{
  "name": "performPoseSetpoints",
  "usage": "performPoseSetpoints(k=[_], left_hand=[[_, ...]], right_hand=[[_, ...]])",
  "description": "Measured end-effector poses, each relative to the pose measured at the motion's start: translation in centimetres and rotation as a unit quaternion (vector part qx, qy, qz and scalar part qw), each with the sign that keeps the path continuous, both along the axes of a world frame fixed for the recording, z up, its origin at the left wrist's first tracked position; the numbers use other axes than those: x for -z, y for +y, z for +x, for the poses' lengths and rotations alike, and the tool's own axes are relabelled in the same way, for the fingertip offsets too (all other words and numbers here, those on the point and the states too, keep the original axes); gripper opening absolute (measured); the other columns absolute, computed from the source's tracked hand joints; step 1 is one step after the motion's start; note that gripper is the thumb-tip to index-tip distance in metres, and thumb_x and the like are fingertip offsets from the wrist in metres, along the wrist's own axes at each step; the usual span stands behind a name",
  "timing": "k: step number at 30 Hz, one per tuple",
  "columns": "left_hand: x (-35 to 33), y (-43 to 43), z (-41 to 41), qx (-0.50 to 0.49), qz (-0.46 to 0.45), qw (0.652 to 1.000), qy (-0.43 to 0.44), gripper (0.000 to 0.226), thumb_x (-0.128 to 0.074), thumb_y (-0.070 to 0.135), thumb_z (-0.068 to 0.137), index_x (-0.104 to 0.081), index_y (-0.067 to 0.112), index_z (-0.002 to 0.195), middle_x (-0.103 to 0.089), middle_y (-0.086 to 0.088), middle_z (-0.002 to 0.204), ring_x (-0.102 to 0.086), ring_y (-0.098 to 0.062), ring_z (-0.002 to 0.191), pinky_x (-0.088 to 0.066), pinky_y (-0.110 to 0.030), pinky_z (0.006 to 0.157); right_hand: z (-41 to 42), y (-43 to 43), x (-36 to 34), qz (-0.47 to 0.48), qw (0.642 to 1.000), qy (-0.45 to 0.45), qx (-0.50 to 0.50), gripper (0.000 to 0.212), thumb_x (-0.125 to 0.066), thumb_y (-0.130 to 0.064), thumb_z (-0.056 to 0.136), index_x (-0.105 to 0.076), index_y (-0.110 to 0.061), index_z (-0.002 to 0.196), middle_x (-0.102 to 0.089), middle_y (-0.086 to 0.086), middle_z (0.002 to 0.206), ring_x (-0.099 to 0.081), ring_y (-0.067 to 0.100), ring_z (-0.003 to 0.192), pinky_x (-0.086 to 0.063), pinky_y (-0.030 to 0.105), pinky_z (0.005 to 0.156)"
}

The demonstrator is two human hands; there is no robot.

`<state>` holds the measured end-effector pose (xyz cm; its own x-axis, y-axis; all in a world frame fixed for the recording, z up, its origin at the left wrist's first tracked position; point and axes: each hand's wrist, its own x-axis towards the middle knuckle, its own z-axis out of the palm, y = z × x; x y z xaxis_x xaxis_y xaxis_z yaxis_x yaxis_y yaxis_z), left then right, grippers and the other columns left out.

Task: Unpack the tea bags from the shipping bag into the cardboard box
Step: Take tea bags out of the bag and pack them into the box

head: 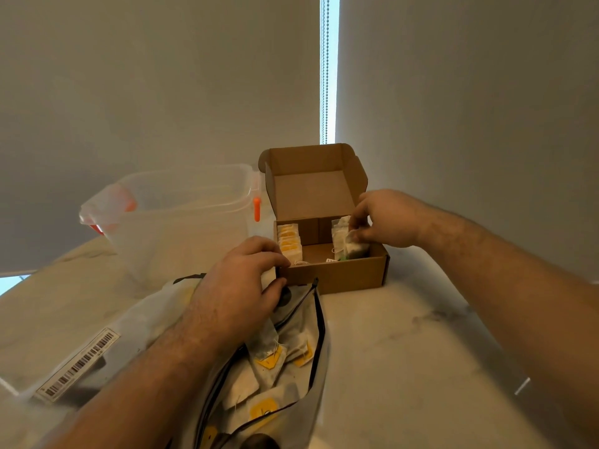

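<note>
An open cardboard box [343, 275] stands on the table with its lid up. Inside, a row of yellow-tagged tea bags [289, 240] stands at the left and a few white ones [339, 236] at the right. My right hand [385, 218] pinches a tea bag [354, 244] at the box's right side. My left hand [236, 290] is closed at the box's near left corner, over the mouth of the shipping bag [311, 322]; a pale tea bag edge shows between its fingers. The bag lies open toward me with several tea bags [272, 358] inside.
A clear plastic bin [181, 222] with orange latches stands left of the box. A barcode label [76, 362] lies on the shipping bag's left part. The marble-patterned table [405, 351] runs up to window blinds behind the box.
</note>
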<state>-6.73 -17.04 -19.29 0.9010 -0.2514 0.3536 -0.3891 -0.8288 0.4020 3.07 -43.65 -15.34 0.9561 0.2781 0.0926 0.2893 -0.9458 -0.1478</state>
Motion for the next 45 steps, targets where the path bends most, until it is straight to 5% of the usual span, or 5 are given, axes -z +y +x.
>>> performPoseSetpoints(k=[12, 21, 31, 37, 45], left_hand=[[0.1, 0.0, 0.1, 0.001, -0.001, 1.0, 0.003, 0.031, -0.069, 0.029, 0.094, -0.069, 0.034, 0.125, -0.05, 0.022, 0.13, -0.052, -0.002, 0.114, -0.055, -0.029, 0.099], [-0.2, -0.1, -0.2, -0.003, 0.004, 1.0, -0.007, 0.03, -0.068, 0.027, 0.095, -0.069, 0.032, 0.125, -0.05, 0.02, 0.132, -0.051, 0.0, 0.109, -0.052, -0.02, 0.095], [-0.1, -0.1, -0.1, 0.001, 0.004, 1.0, -0.015, 0.031, -0.064, 0.022, 0.098, -0.069, 0.032, 0.128, -0.053, 0.018, 0.134, -0.049, 0.002, 0.104, -0.045, -0.012, 0.092], [-0.3, 0.1, -0.2, 0.004, 0.007, 1.0, -0.019, 0.032, -0.065, 0.021, 0.097, -0.07, 0.03, 0.127, -0.055, 0.017, 0.133, -0.05, 0.001, 0.107, -0.049, -0.017, 0.096], [-3.0, 1.5, -0.9, 0.015, 0.024, 0.999, 0.022, 0.023, -0.07, 0.041, 0.091, -0.071, 0.035, 0.113, -0.06, 0.02, 0.11, -0.058, -0.002, 0.097, -0.056, -0.028, 0.082]], right_hand=[[-0.5, 0.4, -1.5, 0.017, 0.999, 0.002, -0.04, 0.015, -0.075, -0.026, 0.093, -0.076, -0.027, 0.107, -0.07, -0.008, 0.103, -0.063, 0.01, 0.096, -0.048, 0.024, 0.079], [0.9, 3.5, -0.6, -0.253, 0.941, 0.034, -0.223, 0.036, -0.066, -0.024, 0.097, -0.068, -0.041, 0.129, -0.049, -0.015, 0.145, -0.039, 0.014, 0.131, -0.041, 0.032, 0.097], [1.6, 3.3, -0.1, -0.281, 0.94, 0.025, -0.193, 0.029, -0.068, -0.035, 0.095, -0.072, -0.036, 0.124, -0.058, -0.008, 0.122, -0.053, 0.017, 0.113, -0.053, 0.039, 0.094], [1.8, 2.9, -0.7, -0.31, 0.926, 0.013, -0.216, 0.04, -0.069, -0.046, 0.092, -0.064, -0.045, 0.132, -0.056, -0.016, 0.137, -0.046, 0.014, 0.121, -0.049, 0.039, 0.096], [-4.0, 3.5, -1.2, -0.042, 0.978, -0.098, -0.18, 0.027, -0.067, -0.033, 0.097, -0.07, -0.037, 0.124, -0.063, -0.017, 0.12, -0.049, 0.005, 0.113, -0.041, 0.024, 0.088]])
